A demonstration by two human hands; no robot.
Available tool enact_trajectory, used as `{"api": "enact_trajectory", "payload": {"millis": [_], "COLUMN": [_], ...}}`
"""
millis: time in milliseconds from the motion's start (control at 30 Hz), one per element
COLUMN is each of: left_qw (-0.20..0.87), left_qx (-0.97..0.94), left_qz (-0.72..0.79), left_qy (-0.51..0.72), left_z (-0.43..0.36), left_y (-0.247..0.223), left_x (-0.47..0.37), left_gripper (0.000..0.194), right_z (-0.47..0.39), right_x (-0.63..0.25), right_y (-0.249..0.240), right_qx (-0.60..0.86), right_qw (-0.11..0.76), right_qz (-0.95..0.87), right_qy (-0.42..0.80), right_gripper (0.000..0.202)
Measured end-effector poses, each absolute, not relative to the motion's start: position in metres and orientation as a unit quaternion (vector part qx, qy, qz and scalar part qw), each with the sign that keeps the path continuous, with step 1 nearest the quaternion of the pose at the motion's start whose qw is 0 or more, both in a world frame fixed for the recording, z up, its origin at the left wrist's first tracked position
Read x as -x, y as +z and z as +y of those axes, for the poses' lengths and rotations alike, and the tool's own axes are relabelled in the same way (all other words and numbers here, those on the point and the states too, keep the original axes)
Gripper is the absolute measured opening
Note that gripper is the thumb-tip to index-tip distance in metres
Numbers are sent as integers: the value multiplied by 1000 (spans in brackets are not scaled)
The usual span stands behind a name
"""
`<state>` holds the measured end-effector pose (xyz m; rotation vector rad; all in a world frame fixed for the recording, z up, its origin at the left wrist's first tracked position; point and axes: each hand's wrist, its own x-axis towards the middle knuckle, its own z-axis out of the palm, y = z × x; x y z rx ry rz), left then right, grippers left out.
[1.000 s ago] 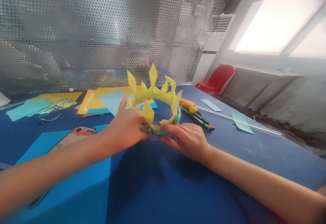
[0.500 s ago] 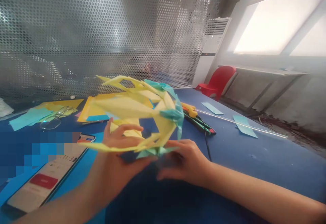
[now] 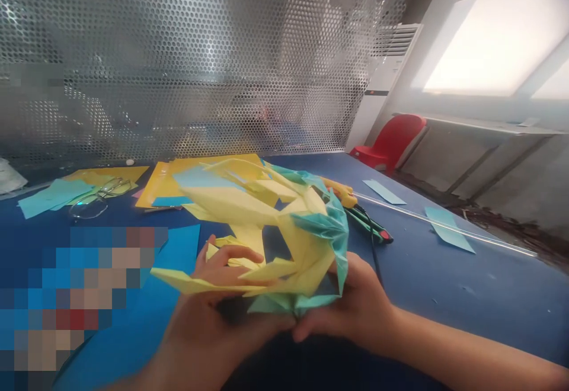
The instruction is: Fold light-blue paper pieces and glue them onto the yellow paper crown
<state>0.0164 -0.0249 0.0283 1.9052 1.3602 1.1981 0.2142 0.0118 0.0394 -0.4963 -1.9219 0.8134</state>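
A folded paper model (image 3: 306, 225), with pale yellow pointed petals and teal-green pleated pieces along its right and lower edge, is held in the air above the blue table. My left hand (image 3: 213, 308) grips its lower left part, fingers among the yellow petals and thumb under the green base. My right hand (image 3: 355, 302) holds the lower right, its thumb at the green base and its other fingers partly hidden behind the green pieces. The two thumbs come close together below the model.
Yellow sheets (image 3: 155, 183), green paper (image 3: 56, 195) and glasses (image 3: 91, 207) lie at left. A blue sheet (image 3: 173, 278) is nearer. Beyond the model are a yellow tool (image 3: 344, 192) with a cord, a clear rod (image 3: 448, 222) and green strips (image 3: 450, 231). A perforated metal screen (image 3: 186, 71) stands behind.
The paper model has moved down and to the right and turned slightly, with more of its green edge showing. My right hand has closed in around its lower right side.
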Motion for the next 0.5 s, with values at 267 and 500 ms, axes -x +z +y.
{"api": "enact_trajectory", "payload": {"millis": [267, 500], "left_qw": [249, 209], "left_qx": [-579, -685], "left_qz": [491, 398], "left_qy": [601, 574], "left_z": [-11, -30], "left_y": [44, 29], "left_x": [-4, -9], "left_gripper": [47, 32], "right_z": [23, 31], "right_x": [-211, -211], "right_y": [35, 35], "right_qx": [313, 387], "right_qw": [472, 476], "right_qz": [-613, -488], "right_qy": [551, 620], "right_gripper": [39, 36]}}
